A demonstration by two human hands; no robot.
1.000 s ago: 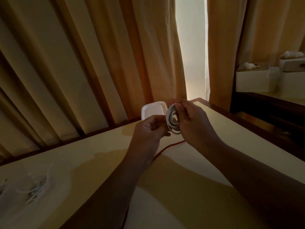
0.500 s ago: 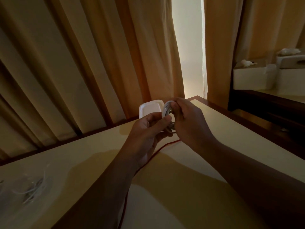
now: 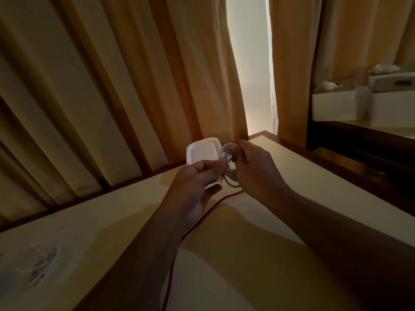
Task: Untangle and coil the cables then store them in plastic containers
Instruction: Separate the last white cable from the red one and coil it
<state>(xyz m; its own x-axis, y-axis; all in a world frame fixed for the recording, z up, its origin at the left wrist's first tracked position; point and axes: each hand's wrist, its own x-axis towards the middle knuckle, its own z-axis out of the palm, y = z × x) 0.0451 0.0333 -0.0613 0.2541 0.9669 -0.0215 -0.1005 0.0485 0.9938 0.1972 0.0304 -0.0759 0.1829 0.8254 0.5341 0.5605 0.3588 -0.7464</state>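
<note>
Head view, looking down at my two hands above a pale table (image 3: pixel 292 198) in dim light. Between them I hold a small white coil (image 3: pixel 229 169) of cable, its ring standing roughly on edge, raised off the table near the far corner. My right hand (image 3: pixel 253 169) pinches the top of the coil, fingers closed through and over the loops. My left hand (image 3: pixel 197 185) is closed on the coil's left side, thumb on top; a short loose end with a small plug seems to poke out by its fingertips.

The box (image 3: pixel 203 152), a white plastic container with its lid on, sits just behind the coil and my left hand, close to the table's far edge by the curtain (image 3: pixel 112 86). So the coil's way in lies straight ahead and slightly left, with my left hand nearer the box. I judge the lid must come off first.

A red cable (image 3: pixel 202 218) runs along the table under my left wrist. A tangle (image 3: pixel 42 265) of pale cables lies at the near left edge, well apart. White bins (image 3: pixel 336 104) stand on a separate shelf to the right.
</note>
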